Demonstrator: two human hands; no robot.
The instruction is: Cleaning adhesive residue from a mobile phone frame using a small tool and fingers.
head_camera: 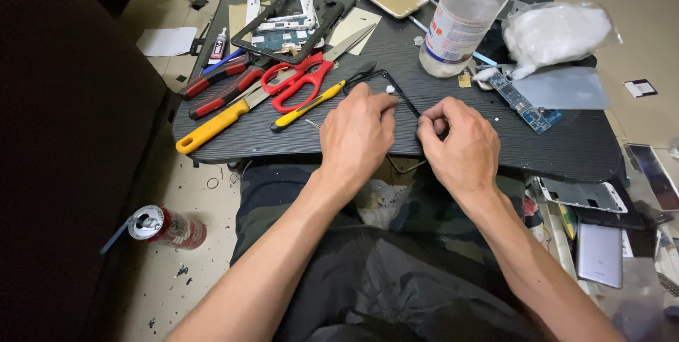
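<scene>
A thin black phone frame point(396, 87) lies at the near edge of a small black table point(580, 144). My left hand point(357, 133) pinches the frame's left side, with a small white bit at its fingertips. My right hand point(460, 140) is closed on the frame's right side; its fingers curl under and hide that part. A piece of the frame hangs below the table edge between my hands.
Red scissors point(300, 80), a yellow-handled knife point(219, 121), a yellow-handled tool point(308, 105) and red-handled pliers point(212, 84) lie to the left. A plastic bottle point(463, 20), white wadding in a bag point(555, 31), a blue circuit strip point(523, 105) and phone parts point(283, 2) crowd the back. A drink can point(166, 227) lies on the floor.
</scene>
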